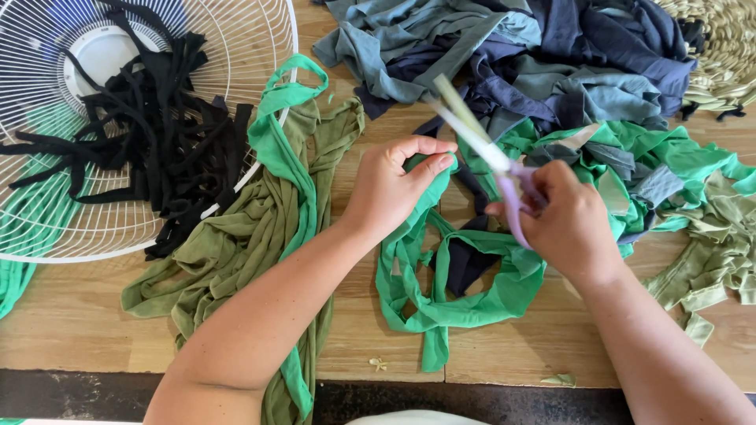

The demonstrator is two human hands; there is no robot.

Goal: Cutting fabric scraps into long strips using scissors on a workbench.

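Left hand pinches the green strip right at its fingertips, right hand grips the scissors, blades look open just past that thumb, so a sloppy snip could nick it.

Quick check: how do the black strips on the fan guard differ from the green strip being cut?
The black strips are narrow, many and piled loose in a tangle on the white fan guard; the green strip is wider, a single looping band on the wooden floor. The black ones lie untouched, while the green one is pinched by the left hand, with the right hand holding scissors beside it. Both look like soft jersey fabric.
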